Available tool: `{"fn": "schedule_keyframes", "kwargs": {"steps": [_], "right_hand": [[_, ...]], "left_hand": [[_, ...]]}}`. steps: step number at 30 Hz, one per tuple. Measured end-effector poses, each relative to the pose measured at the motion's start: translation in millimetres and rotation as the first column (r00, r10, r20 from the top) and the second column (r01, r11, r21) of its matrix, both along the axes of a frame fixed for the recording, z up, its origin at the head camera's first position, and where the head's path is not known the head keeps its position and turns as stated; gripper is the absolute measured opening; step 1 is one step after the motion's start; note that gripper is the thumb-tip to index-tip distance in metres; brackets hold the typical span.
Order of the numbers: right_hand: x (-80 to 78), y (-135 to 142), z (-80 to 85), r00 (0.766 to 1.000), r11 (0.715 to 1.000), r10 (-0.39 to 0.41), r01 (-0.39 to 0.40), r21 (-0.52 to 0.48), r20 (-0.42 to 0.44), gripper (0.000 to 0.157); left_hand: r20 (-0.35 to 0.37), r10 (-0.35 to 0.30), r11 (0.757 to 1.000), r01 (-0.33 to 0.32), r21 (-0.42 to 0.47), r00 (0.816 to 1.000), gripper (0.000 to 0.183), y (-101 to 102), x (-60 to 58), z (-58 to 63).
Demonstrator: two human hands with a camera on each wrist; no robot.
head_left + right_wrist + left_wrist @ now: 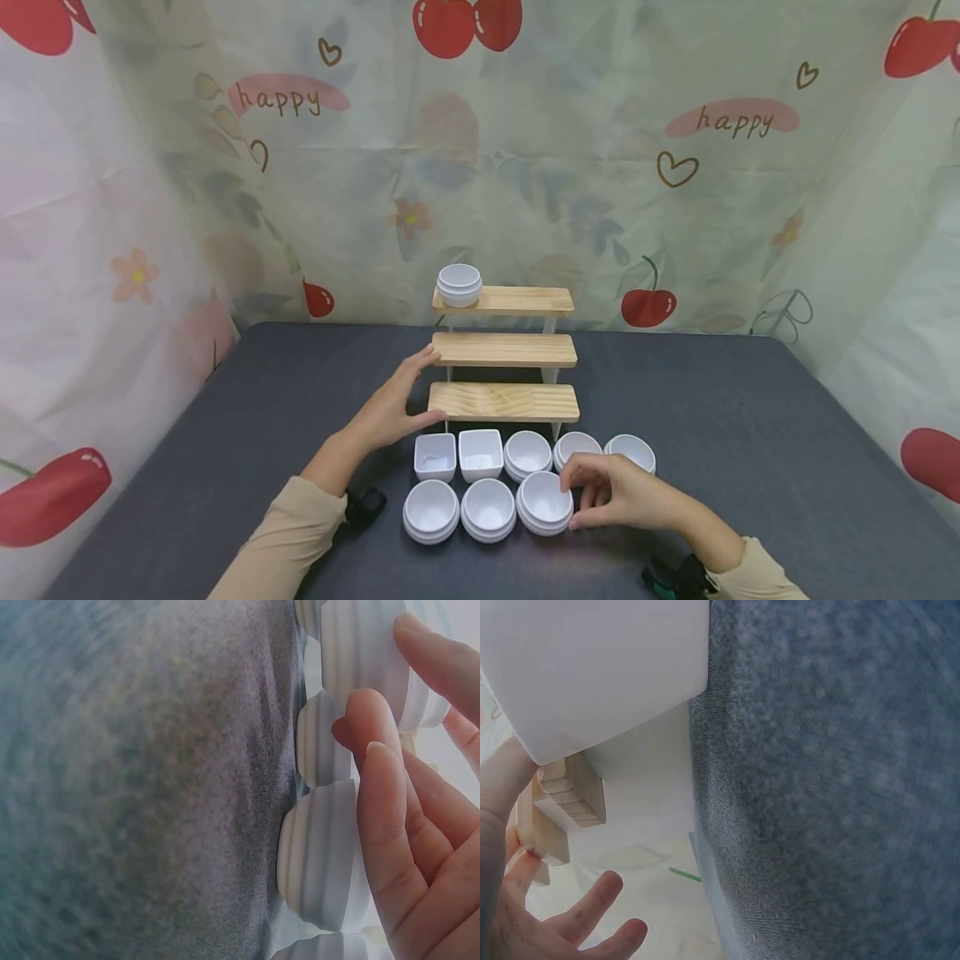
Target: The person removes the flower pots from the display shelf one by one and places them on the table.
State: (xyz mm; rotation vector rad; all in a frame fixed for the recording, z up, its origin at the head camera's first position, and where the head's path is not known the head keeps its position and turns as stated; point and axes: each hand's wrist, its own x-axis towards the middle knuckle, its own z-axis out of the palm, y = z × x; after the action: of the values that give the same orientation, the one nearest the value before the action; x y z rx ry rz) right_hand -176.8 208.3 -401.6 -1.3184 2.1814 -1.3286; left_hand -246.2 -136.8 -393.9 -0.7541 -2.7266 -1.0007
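Note:
A three-tier wooden display stand stands in the middle of the head view. My left hand is at its left end, thumb by the bottom shelf and fingertips against the middle one; the other fingers spread out straight in the left wrist view. In front are two rows of small white bowls. My right hand pinches the right side of a round ribbed bowl at the front row's right end; it looks slightly raised. Beside it are two more round bowls. One round bowl sits on the top shelf's left end.
Behind the front row are two square bowls and three round bowls. A dark cloth covers the table. Printed curtains hang at the back and sides, with a tied cord at back right.

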Motion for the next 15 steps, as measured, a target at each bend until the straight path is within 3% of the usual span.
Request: {"fn": "schedule_keyframes", "kwargs": {"steps": [15], "right_hand": [[0.8, 0.1, -0.6, 1.000, 0.999, -0.022, 0.021, 0.028, 0.011, 0.027]], "left_hand": [[0.012, 0.012, 1.000, -0.012, -0.011, 1.000, 0.087, 0.7, 0.8, 1.3]]}}
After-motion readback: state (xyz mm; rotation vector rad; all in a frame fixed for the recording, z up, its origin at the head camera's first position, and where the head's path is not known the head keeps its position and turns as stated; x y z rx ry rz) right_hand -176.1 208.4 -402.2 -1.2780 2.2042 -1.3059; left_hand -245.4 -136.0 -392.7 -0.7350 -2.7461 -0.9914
